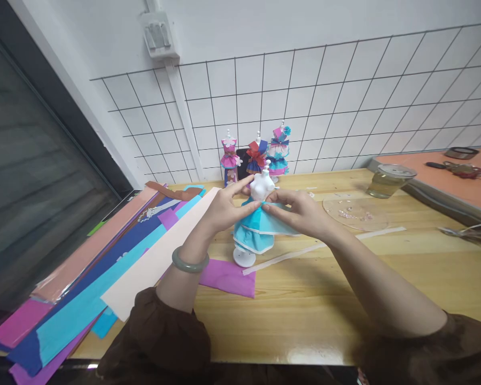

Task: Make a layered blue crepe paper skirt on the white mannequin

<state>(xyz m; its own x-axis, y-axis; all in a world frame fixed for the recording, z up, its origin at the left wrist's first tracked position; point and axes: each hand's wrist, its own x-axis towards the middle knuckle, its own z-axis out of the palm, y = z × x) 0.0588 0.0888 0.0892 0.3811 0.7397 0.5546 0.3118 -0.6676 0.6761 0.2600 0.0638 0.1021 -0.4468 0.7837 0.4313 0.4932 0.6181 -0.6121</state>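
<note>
A small white dress-form mannequin (262,186) stands on a round white base (244,258) in the middle of the table. It wears a light-blue layered skirt (253,238) with white edging. At the mannequin's waist, my left hand (232,206) presses the skirt's top with its thumb, the fingers reaching behind the torso. My right hand (294,211) pinches the top of a blue upper layer (278,224) from the right, and this layer's free end sticks out under the hand. The thumbs of both hands nearly meet at the waist.
Long folded crepe-paper strips (100,267) lie piled at the left. A purple paper piece (228,278) and a narrow white strip (304,250) lie near the base. Several dressed mannequins (278,152) stand behind. To the right are a clear dish (356,214), a lidded cup (390,181) and scissors (457,232).
</note>
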